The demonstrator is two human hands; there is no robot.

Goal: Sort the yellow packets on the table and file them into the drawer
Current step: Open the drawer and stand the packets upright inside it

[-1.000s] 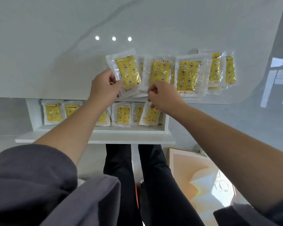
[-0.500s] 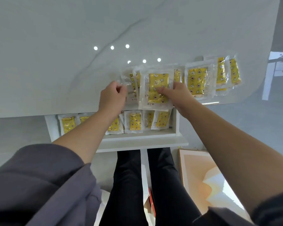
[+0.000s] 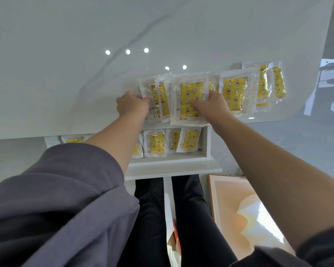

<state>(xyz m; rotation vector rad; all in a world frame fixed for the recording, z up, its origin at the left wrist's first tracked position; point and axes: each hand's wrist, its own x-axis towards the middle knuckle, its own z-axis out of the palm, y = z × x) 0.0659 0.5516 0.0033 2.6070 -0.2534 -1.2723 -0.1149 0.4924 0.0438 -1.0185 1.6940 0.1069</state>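
Two-handed hold at near edge of worktop (image 3: 66, 64).
Fanned packets (image 3: 162, 97) gripped in left hand (image 3: 132, 105); top packet (image 3: 189, 91) pinched by right hand (image 3: 210, 107); open drawer (image 3: 208, 141) below.

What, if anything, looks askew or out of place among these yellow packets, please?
Nothing is spilled or torn. The packets at the left hand lie fanned and overlapping, not squared, and the top packet beneath the right hand reaches the front edge of the table. In the drawer, the rightmost packet leans tilted.

A room, maybe in a home.
Shiny white table (image 3: 66, 74), a drawer (image 3: 208, 143), a framed picture (image 3: 239, 209) on the grey floor (image 3: 297, 151).
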